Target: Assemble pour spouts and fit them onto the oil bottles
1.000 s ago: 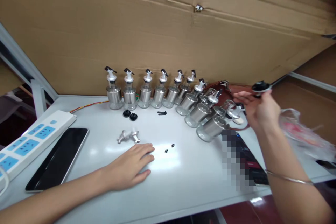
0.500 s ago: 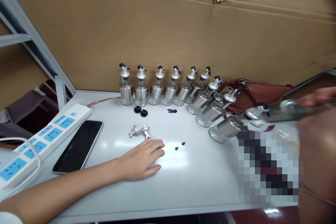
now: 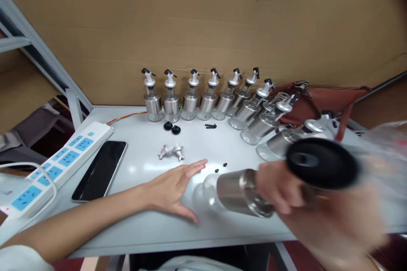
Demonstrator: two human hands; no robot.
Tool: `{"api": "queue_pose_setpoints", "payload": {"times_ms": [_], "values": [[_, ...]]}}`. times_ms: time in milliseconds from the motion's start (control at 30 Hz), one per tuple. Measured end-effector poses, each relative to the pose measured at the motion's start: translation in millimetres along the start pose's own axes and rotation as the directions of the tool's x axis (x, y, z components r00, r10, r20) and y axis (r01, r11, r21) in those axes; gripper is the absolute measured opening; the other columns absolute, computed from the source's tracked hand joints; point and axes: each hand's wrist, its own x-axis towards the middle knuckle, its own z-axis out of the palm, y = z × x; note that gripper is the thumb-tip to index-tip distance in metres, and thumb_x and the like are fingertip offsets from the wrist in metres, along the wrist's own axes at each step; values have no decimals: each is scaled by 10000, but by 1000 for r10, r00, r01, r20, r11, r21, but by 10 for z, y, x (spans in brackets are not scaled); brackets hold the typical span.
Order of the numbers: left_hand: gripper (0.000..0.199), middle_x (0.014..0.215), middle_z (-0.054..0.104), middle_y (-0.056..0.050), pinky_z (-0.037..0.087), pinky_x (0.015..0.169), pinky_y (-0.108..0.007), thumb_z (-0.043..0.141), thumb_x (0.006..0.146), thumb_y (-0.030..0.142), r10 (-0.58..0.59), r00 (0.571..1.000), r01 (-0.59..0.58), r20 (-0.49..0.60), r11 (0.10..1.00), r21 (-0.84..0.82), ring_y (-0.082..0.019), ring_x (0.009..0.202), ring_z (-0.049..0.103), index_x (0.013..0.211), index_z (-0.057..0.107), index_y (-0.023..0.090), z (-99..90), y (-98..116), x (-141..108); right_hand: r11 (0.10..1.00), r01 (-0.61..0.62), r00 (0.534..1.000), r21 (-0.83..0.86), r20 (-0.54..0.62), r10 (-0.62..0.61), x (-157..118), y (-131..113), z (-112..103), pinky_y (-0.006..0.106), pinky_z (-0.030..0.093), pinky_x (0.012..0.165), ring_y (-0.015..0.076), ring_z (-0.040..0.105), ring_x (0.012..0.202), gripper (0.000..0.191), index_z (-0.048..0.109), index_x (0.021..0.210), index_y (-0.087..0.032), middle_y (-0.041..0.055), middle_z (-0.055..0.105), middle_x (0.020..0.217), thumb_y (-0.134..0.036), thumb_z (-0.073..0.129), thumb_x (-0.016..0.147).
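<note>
My right hand (image 3: 337, 220), blurred by motion, grips the neck of a glass bottle with a steel sleeve (image 3: 237, 192). The bottle leans, its glass base low over or on the tabletop. At its near end, just above my fingers, is a blurred round black piece (image 3: 321, 163); whether it is fixed to the bottle I cannot tell. My left hand (image 3: 171, 188) rests with thumb and fingers spread, left of the bottle's base, holding nothing. Beyond it lie silver spout pieces (image 3: 171, 152), two black stoppers (image 3: 172, 128), thin black levers (image 3: 210, 126) and two tiny black parts (image 3: 221, 167).
A row of bottles with pourer tops (image 3: 190, 103) curves along the back and right. A phone (image 3: 100, 171) and a white power strip (image 3: 60, 165) lie on the left. A brown leather bag (image 3: 327, 99) sits behind the right-hand bottles. Cardboard (image 3: 203, 25) walls the back.
My right hand has come in from the far right, bringing the bottle down in front of my left hand. My left hand's thumb and fingers have spread wider. The view has shifted slightly.
</note>
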Motion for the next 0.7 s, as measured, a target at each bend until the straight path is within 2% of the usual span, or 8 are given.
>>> {"api": "queue_pose_setpoints", "payload": {"times_ms": [33,100,167,233,333,467,600,700], "values": [[1074,1472,357,-265,432,1017,-553,672,727,656,-12,1000,12,21,1000,-19,-401,1292,473,1464,28,214,-13,8,14,999,-13,999,43,54,11,92,42,181,242,408,401,112,483,386,269,577,813,-212,-45,507,470,-455,541,922],[1048,1428,439,-250,428,1011,-550,680,704,668,-42,997,45,72,998,-43,-395,1217,539,1452,135,176,-40,34,50,992,36,997,121,69,-45,218,121,469,220,339,351,96,433,344,276,570,793,-212,-55,492,448,-443,520,935],[925,1359,523,-230,415,1016,-543,666,722,660,-83,989,90,125,995,-53,-386,1173,568,1390,294,139,-62,66,89,989,34,996,142,82,-46,270,181,632,206,338,357,85,430,345,231,561,815,-220,-68,506,453,-418,542,932],[746,1277,591,-207,413,1015,-526,621,781,636,-122,980,131,160,990,-46,-371,1140,589,1290,428,124,-75,98,122,988,-1,993,151,114,-16,277,216,694,192,353,369,75,441,351,213,553,837,-224,-76,518,462,-415,553,930],[581,1215,629,-172,414,1012,-507,533,857,615,-139,976,144,166,989,-17,-357,1126,602,1186,516,136,-83,135,148,985,-40,990,169,137,17,263,242,714,179,377,381,67,468,358,221,538,844,-223,-78,531,468,-424,546,934],[586,1296,586,-161,393,1043,-498,513,887,583,-107,981,112,160,993,-23,-341,1187,572,1274,452,147,-88,145,142,984,2,993,180,116,-24,267,263,710,209,461,427,94,552,404,86,554,961,-267,-80,584,503,-330,595,918],[644,1326,571,-186,368,1063,-498,597,858,531,-141,971,146,191,989,-10,-338,1204,561,1320,396,129,-84,122,121,989,145,989,42,8,-146,322,255,580,279,549,549,129,621,539,112,656,969,-287,-44,639,612,-262,676,862],[628,1345,562,-193,348,1074,-498,592,864,533,-159,966,162,206,987,2,-335,1196,572,1309,413,128,-75,106,119,954,289,945,-76,-136,-297,366,201,434,276,534,598,127,596,641,79,707,902,-281,-9,609,742,-334,695,845]]}}
